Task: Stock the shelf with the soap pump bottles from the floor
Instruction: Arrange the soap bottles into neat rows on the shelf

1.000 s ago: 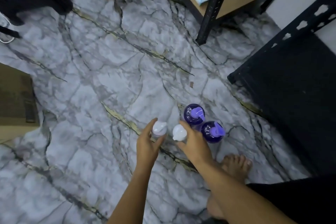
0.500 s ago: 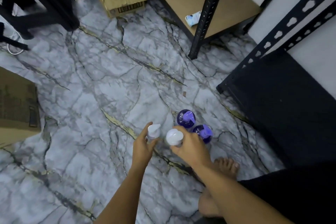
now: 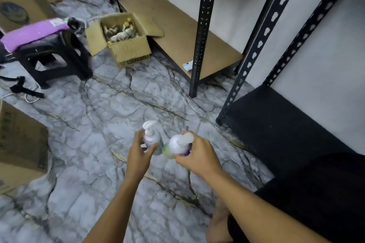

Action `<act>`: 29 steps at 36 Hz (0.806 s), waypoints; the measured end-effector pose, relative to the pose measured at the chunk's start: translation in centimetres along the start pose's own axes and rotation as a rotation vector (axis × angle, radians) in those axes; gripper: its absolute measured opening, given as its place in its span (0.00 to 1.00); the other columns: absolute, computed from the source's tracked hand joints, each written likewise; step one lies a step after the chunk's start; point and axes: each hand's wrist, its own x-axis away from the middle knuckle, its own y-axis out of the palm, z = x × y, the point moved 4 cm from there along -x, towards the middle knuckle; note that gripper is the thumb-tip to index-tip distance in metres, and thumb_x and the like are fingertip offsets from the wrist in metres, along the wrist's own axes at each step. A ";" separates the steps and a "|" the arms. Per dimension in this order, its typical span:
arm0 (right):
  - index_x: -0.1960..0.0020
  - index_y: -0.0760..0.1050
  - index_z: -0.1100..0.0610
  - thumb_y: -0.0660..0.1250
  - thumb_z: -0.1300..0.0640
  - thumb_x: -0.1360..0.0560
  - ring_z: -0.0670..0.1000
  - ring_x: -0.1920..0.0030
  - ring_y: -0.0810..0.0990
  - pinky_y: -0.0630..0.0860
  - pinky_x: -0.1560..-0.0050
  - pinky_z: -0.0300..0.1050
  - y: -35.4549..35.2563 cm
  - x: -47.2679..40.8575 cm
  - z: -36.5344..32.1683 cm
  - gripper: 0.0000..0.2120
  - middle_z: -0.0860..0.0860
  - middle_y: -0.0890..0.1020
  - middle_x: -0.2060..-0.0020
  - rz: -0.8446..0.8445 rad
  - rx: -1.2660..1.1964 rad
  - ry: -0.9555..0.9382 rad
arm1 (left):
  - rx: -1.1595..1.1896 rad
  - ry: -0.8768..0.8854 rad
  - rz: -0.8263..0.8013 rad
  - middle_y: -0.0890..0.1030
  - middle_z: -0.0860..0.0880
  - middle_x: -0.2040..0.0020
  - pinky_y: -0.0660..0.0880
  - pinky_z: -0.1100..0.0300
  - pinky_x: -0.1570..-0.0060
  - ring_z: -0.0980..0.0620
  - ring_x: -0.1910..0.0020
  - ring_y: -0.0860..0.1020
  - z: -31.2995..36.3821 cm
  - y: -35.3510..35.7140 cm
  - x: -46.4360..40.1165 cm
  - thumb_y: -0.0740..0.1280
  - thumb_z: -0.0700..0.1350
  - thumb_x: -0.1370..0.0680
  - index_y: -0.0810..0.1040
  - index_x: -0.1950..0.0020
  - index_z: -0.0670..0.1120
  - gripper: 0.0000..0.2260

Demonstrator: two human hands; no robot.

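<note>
The lower part of each soap pump bottle (image 3: 152, 138) is hidden behind the hands (image 3: 138, 156), and motion blur smears their labels. The frame's left edge cuts off the brown cardboard box (image 3: 19, 144). The contents of the open carton (image 3: 122, 41) are too blurred to identify.

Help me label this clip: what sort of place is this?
Probably a storeroom: black metal shelving with bare boards, cardboard boxes on the marble-look floor, one holding bottles.
</note>
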 end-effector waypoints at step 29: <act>0.43 0.74 0.45 0.79 0.52 0.33 0.40 0.54 0.82 0.79 0.56 0.34 -40.2 14.5 -9.6 0.22 0.41 0.83 0.52 0.861 -0.130 -0.321 | 0.330 0.756 -0.306 0.82 0.58 0.46 0.78 0.66 0.53 0.60 0.48 0.81 45.6 9.7 0.8 0.69 0.43 0.21 0.71 0.32 0.50 0.18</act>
